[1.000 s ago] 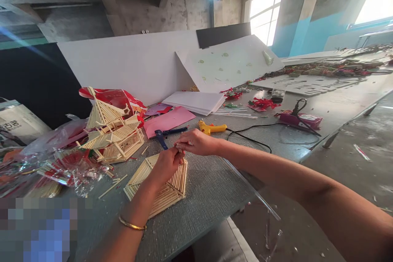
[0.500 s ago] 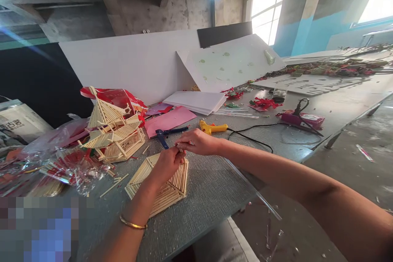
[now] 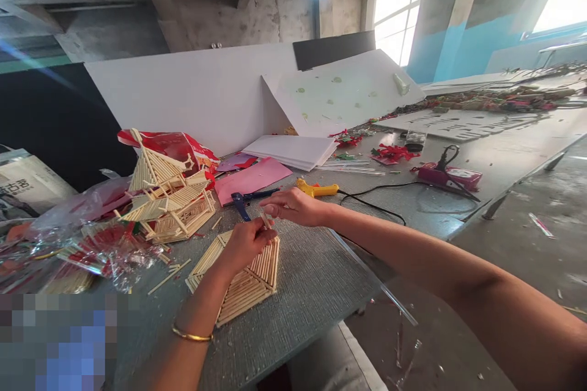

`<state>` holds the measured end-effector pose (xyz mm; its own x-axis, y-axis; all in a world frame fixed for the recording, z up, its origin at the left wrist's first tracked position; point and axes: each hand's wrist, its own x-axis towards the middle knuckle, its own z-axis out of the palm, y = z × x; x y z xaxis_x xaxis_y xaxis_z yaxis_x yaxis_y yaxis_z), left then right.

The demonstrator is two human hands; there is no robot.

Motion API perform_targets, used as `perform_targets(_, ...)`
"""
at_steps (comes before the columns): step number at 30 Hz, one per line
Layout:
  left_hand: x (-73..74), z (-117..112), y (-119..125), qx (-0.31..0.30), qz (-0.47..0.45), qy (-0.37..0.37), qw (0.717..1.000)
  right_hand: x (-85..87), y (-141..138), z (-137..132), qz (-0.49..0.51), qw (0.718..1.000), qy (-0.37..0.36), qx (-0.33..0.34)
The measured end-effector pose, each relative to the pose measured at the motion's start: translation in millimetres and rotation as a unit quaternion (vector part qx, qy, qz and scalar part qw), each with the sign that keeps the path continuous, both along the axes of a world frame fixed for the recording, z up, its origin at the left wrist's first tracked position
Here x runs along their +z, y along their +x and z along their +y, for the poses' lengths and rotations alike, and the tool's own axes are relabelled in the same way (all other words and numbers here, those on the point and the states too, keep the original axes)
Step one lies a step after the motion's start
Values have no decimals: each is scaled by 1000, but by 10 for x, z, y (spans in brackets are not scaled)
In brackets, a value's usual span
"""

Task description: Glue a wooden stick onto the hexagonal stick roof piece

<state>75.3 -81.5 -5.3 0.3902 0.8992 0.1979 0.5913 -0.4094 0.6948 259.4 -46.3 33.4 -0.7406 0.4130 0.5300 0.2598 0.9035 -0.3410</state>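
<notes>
A flat many-sided panel of pale wooden sticks [image 3: 245, 296] lies on the grey table. Above its far part, my left hand [image 3: 247, 247] is closed on a short, pale, see-through stick [image 3: 265, 217], which points up from the fingers. My right hand [image 3: 298, 206] hovers just beyond it, fingers stretched and thumb apart, close to the stick's upper end; whether it touches is too small to tell. A dark blue hand tool [image 3: 241, 206] rests behind my hands, beside a yellow glue gun [image 3: 321, 190].
On the left stand a tiered stick-built house model [image 3: 169, 204] and heaped plastic wrapping [image 3: 121, 256]. Pink paper [image 3: 252, 180] and stacked white boards [image 3: 293, 153] lie behind. The black cord [image 3: 385, 211] runs toward a purple box [image 3: 449, 177]. A clear rod [image 3: 398, 305] overhangs the table edge.
My hands have drawn slightly apart, the right lifting off the left. The short stick now shows between them. The panel has stayed in place.
</notes>
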Motion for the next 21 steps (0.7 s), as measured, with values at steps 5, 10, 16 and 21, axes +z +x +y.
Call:
perform_targets(5,51,-34,-64,1,16,17,1000,49,63,52,35,997,2,-66)
perform_targets(10,359,-144,-361,92,17,58,994,227,146,83,28,982,52,-179)
perform_targets(16,456,-145,-708,212,266,122,932,122,-49,-592,-186,971,51,-144)
perform_targets(21,199,-141,-813,231,356,79,902,-289,-250,-1036,-296,940,144,-88)
